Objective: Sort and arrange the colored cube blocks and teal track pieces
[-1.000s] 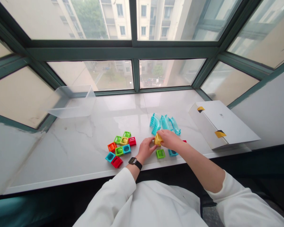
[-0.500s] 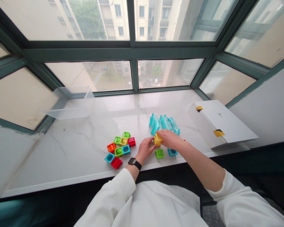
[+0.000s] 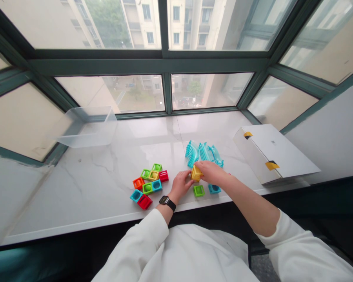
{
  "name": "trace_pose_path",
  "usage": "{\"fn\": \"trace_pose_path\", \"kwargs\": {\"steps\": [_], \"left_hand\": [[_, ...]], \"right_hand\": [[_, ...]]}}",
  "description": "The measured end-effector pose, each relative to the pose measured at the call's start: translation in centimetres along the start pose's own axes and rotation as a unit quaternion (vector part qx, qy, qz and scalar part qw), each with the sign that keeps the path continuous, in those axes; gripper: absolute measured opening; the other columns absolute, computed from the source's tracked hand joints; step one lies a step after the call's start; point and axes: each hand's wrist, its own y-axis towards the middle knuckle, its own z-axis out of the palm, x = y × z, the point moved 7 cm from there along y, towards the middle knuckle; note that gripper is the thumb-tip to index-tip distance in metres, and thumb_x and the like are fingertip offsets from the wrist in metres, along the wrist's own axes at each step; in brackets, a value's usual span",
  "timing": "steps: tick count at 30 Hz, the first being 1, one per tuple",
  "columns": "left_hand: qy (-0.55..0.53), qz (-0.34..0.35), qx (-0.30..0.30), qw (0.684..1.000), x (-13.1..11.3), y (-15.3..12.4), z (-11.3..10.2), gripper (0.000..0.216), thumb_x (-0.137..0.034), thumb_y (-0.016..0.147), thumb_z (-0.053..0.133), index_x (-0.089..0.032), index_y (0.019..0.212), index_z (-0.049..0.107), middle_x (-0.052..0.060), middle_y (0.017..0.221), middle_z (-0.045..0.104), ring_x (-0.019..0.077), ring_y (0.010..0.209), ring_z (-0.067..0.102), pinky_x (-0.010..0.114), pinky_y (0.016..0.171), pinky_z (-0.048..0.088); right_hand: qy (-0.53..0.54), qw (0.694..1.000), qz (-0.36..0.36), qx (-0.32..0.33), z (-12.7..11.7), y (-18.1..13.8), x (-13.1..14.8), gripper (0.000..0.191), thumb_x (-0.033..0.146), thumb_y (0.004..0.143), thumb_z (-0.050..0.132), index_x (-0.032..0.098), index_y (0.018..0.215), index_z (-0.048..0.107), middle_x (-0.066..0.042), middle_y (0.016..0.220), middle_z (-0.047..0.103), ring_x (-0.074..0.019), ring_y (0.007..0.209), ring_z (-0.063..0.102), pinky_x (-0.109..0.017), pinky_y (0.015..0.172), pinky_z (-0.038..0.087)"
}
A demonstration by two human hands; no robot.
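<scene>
Yellow toy blocks (image 3: 195, 173), which look stacked, sit between my two hands. My right hand (image 3: 210, 171) is closed around their upper right side. On the lower left, my left hand (image 3: 181, 184) pinches them with thumb and fingertips. Just in front stands a green block (image 3: 199, 191), with a blue block (image 3: 214, 189) to its right under my right forearm. Behind my right hand lie translucent turquoise track pieces (image 3: 204, 152), partly covered by it. A red bit (image 3: 229, 174) peeks out beyond the forearm.
Left of my hands is a cluster of coloured blocks, among them a red block (image 3: 144, 202) and an orange block (image 3: 138, 183). A clear plastic bin (image 3: 91, 141) stands at the back left. A white box (image 3: 278, 152) lies at the right on the marble sill (image 3: 106, 188).
</scene>
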Motion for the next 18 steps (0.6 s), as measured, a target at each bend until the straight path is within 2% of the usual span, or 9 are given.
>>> {"fn": "trace_pose_path", "kwargs": {"steps": [7,12,15,18], "left_hand": [[0.0,0.0,-0.003,1.0,0.0,-0.1,-0.1,0.044,-0.03,0.088,0.079,-0.027,0.13,0.068,0.007,0.124,0.074,0.0279,0.115,0.068,0.046,0.103,0.055],[-0.007,-0.003,-0.007,1.0,0.0,-0.1,-0.1,0.043,-0.029,0.088,0.079,-0.026,0.129,0.068,0.008,0.126,0.074,0.0279,0.117,0.068,0.046,0.104,0.054],[-0.005,-0.003,-0.012,1.0,0.0,0.0,-0.1,0.043,-0.029,0.087,0.08,-0.026,0.129,0.068,0.008,0.126,0.074,0.0279,0.117,0.068,0.047,0.105,0.054],[-0.005,-0.005,-0.012,1.0,0.1,0.0,-0.1,0.044,-0.029,0.087,0.081,-0.026,0.129,0.068,0.008,0.126,0.074,0.0277,0.117,0.068,0.046,0.104,0.055]], "right_hand": [[0.008,1.0,0.004,0.001,-0.1,-0.1,0.0,0.051,0.011,0.084,0.075,0.024,0.131,0.059,-0.011,0.124,0.071,-0.0287,0.117,0.067,-0.033,0.091,0.049],[0.015,1.0,0.019,0.0,-0.6,-0.8,0.0,0.066,0.014,0.084,0.078,0.024,0.144,0.053,-0.014,0.13,0.069,-0.0312,0.119,0.068,-0.038,0.094,0.051],[0.029,0.999,0.032,-0.024,-2.5,-2.2,-0.1,0.07,0.017,0.084,0.078,0.025,0.148,0.052,-0.013,0.136,0.068,-0.0324,0.123,0.067,-0.041,0.099,0.053],[0.05,0.995,0.04,-0.079,-6.1,-4.5,-0.2,0.056,0.024,0.089,0.074,0.027,0.143,0.059,-0.011,0.137,0.07,-0.0326,0.124,0.067,-0.045,0.102,0.055]]}}
